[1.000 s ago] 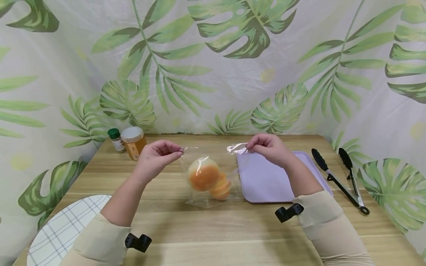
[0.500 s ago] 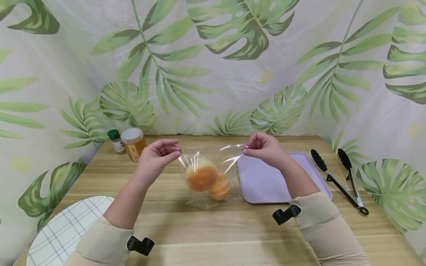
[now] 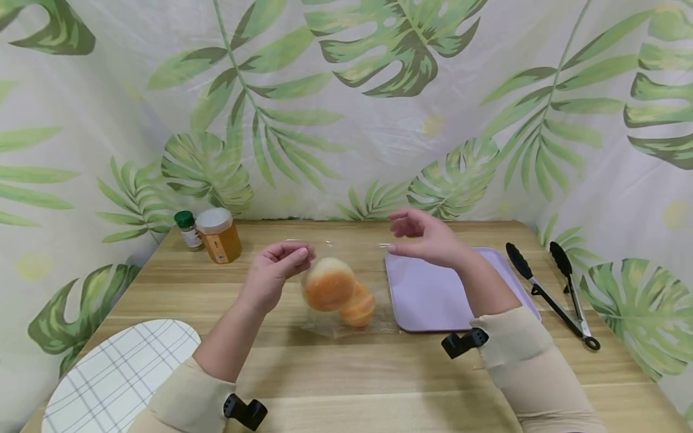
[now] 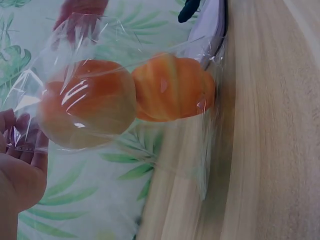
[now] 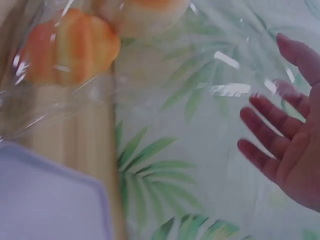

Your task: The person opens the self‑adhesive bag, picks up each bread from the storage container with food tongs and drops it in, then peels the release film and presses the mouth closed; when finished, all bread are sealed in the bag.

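A clear plastic bag (image 3: 319,326) stands in the middle of the table. Inside it are a round bun (image 3: 329,287) and, lower and to the right, a ridged bread roll (image 3: 358,305). My left hand (image 3: 275,269) pinches the bag's upper left edge between thumb and fingers; the left wrist view shows the film (image 4: 30,97) at those fingers. By the bag's upper right corner, my right hand (image 3: 428,239) has its thumb and fingers spread apart. The right wrist view shows this hand (image 5: 295,135) with nothing gripped, close to the film.
A lilac tray (image 3: 428,294) lies right of the bag, partly under my right forearm. Black-tipped tongs (image 3: 560,300) lie beyond it. At the back left stand an amber jar (image 3: 219,237) and a green-capped bottle (image 3: 188,230). A checked round mat (image 3: 119,373) lies at front left.
My right hand has let go of the bag's upper right corner and spread its fingers. My left hand has shifted right and slightly down, and the stretched top of the bag has slackened.
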Tool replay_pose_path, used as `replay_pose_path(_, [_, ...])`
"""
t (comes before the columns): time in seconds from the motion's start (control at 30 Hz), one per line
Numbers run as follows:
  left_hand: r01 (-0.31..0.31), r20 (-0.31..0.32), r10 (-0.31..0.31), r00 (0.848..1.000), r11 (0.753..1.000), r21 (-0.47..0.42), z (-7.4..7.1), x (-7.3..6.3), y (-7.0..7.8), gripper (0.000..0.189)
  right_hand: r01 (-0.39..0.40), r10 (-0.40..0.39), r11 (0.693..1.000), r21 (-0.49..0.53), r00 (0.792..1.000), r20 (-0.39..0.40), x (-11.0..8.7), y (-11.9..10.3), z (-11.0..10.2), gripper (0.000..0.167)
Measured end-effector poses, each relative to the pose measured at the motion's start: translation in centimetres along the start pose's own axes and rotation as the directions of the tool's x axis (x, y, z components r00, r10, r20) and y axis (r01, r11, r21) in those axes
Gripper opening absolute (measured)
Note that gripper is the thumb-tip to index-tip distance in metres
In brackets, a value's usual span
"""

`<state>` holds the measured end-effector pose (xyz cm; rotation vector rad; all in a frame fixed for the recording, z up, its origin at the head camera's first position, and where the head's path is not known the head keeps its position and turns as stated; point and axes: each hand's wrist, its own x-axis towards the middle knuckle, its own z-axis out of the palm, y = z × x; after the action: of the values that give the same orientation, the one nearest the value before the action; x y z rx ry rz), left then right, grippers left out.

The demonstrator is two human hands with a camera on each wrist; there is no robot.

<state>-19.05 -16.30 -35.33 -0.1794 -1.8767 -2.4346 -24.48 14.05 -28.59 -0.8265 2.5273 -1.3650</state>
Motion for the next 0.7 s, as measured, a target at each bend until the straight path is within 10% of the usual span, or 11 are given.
replay_pose_path(0.27, [-0.023,-0.008,0.024,1.0,0.999,0.036,1.5,-0.3,0.5,0.028,0.1,-0.008,0.885,-0.456,0.98,0.198,3.2,-7.0,3.0,0.052])
replay_pose_path(0.47, [-0.015,-0.013,0.016,1.0,0.998,0.06,1.8,-0.7,0.7,0.025,0.124,0.026,0.867,-0.483,0.956,0.293,4.9,-8.2,5.6,0.022])
replay_pose_path(0.7, [0.003,-0.06,-0.001,0.998,0.999,0.036,1.3,-0.7,0.6,0.028,0.046,0.105,0.884,-0.465,0.95,0.294,4.0,-6.4,3.7,0.013])
